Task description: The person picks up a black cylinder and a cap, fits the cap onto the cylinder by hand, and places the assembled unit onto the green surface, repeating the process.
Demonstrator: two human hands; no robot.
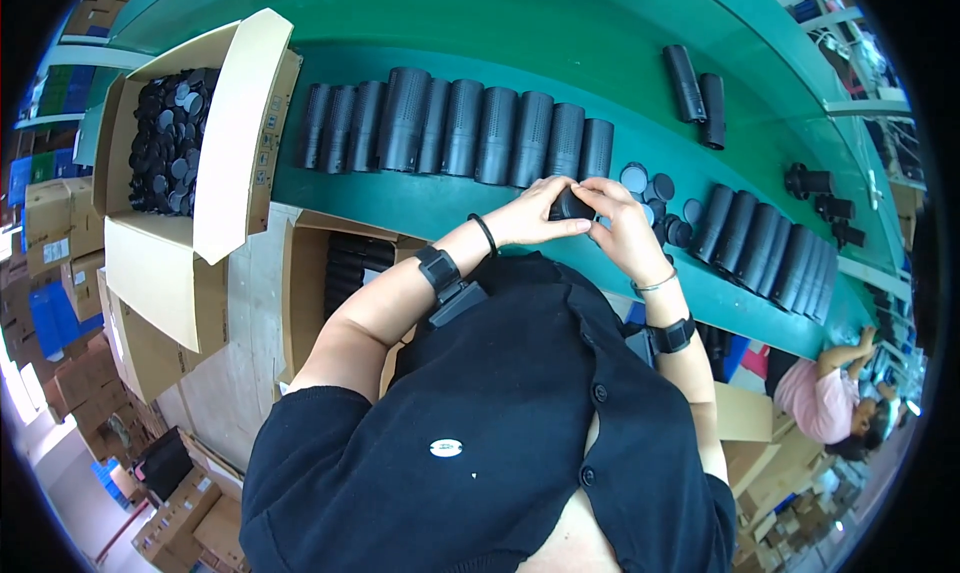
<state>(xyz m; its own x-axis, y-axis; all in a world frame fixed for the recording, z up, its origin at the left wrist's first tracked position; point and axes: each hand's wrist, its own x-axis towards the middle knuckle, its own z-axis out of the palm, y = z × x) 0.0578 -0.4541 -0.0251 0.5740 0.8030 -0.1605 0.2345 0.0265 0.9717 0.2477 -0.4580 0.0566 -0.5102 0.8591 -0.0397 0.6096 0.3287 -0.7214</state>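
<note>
Close to my body, at the table's near edge, both hands hold a black cylindrical piece (568, 207) with its round end toward me. My left hand (535, 213) is closed around its left side, the thumb along the lower edge. On the other side my right hand (620, 223) grips it with the fingertips at its top and right. The fingers cover much of the piece, so its full length cannot be seen. Just beyond my right hand lie several loose round caps (660, 187), dark and grey. A row of black perforated tubes (497, 136) stands behind my left hand.
More black tubes (765, 243) line the green table (450, 195) at the right; two tubes (684, 83) lie farther back. An open carton (235, 143) of round caps stands at left. Another carton (305, 283) holds dark tubes below the table edge. A person (825, 403) sits at far right.
</note>
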